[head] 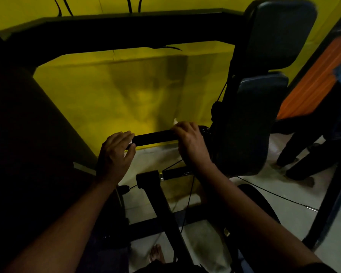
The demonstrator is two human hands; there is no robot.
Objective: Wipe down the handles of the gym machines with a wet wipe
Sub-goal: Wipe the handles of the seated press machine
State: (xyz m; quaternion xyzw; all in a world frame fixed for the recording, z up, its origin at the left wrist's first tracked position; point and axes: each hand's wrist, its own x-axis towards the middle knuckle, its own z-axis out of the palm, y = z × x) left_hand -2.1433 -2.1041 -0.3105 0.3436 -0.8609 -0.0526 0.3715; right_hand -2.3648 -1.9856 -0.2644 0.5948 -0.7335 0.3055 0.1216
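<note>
A black horizontal handle [155, 137] of a gym machine runs across the middle of the view. My left hand [115, 152] grips its left end, fingers and thumb curled round the tip. My right hand [189, 143] is wrapped over the handle's right part, close to where it joins the padded machine body. A small white corner of the wet wipe [175, 121] sticks out above my right fingers; the remainder of it is hidden under that hand. A second, shorter black handle [176, 172] lies lower, below my right wrist.
Dark seat pads [280, 32] rise at the right, and a black frame bar [116, 28] crosses above against a yellow wall. Thin cables trail over the pale floor [283, 213]. Another person's dark legs [303, 154] stand at the right. A bare foot [157, 253] shows at the bottom.
</note>
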